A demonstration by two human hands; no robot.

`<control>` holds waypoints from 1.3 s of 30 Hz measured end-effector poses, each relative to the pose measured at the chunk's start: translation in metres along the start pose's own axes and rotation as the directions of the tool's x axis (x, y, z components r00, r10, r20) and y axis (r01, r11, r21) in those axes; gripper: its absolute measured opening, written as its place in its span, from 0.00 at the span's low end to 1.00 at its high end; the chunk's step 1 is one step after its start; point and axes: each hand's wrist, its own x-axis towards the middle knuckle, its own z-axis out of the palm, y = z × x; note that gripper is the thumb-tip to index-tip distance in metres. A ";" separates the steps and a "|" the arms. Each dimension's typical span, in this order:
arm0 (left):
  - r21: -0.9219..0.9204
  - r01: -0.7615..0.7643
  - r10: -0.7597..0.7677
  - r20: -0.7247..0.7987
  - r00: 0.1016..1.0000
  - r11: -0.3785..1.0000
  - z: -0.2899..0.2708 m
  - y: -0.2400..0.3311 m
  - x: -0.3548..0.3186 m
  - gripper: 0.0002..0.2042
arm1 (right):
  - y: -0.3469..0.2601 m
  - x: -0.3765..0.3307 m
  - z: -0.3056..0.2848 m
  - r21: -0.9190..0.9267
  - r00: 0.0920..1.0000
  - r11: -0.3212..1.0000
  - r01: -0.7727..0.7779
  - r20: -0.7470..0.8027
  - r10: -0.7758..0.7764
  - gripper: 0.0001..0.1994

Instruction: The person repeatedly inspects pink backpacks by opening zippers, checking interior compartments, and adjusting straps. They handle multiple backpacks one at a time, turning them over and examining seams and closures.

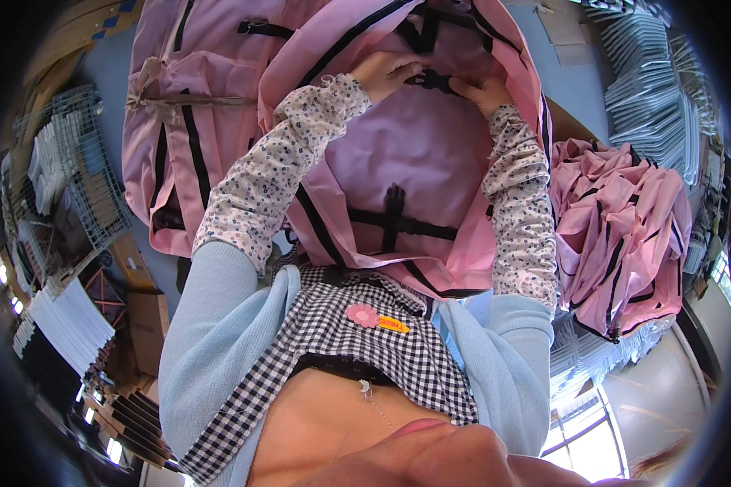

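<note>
Creased pink fabric bag [418, 154], black plastic buckle [436, 80], long axis roughly left-right, left hand [387, 76] pinching left end, right hand [484, 93] pinching right.

The left hand [386, 75] and right hand [482, 92] cover the ends of the buckle [433, 79], at top centre; whether its halves are joined is too small to tell. The top edge cuts off the pink bag [414, 146], and both flowered sleeves [521, 195] hide parts of it. At right, folds hide how many bags the pink pile [625, 235] holds. The lower edge crops the person's head. Toward the left rim, the goods by the rack [85, 162] blur into darkness.
</note>
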 end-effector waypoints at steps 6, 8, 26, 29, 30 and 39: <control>0.199 0.060 0.046 -0.487 0.872 0.978 0.038 0.009 0.009 0.13 | -0.002 0.000 0.029 0.031 0.985 0.999 -0.019 -0.172 0.024 0.21; 0.190 0.205 -0.040 -0.631 0.775 0.960 0.057 0.005 0.013 0.14 | -0.014 -0.011 0.036 -0.013 0.967 1.000 -0.017 -0.253 0.013 0.22; 0.543 0.120 -0.150 0.011 0.989 0.831 0.042 0.095 -0.230 0.12 | -0.057 0.068 0.056 -0.621 0.869 0.784 -0.006 -0.391 -0.303 0.17; 0.569 0.302 -0.357 -0.015 0.934 0.765 0.023 0.104 -0.274 0.12 | -0.012 0.072 0.042 -0.221 0.914 0.961 0.165 -0.332 -0.233 0.15; 0.568 0.330 -0.372 -0.044 0.927 0.754 0.023 0.104 -0.281 0.12 | -0.015 0.064 0.038 0.027 0.990 0.999 0.042 -0.139 -0.038 0.14; 0.409 0.458 -0.524 0.063 0.849 0.790 0.093 0.077 -0.236 0.20 | 0.061 0.119 0.061 -0.036 0.918 0.993 0.111 -0.380 -0.117 0.26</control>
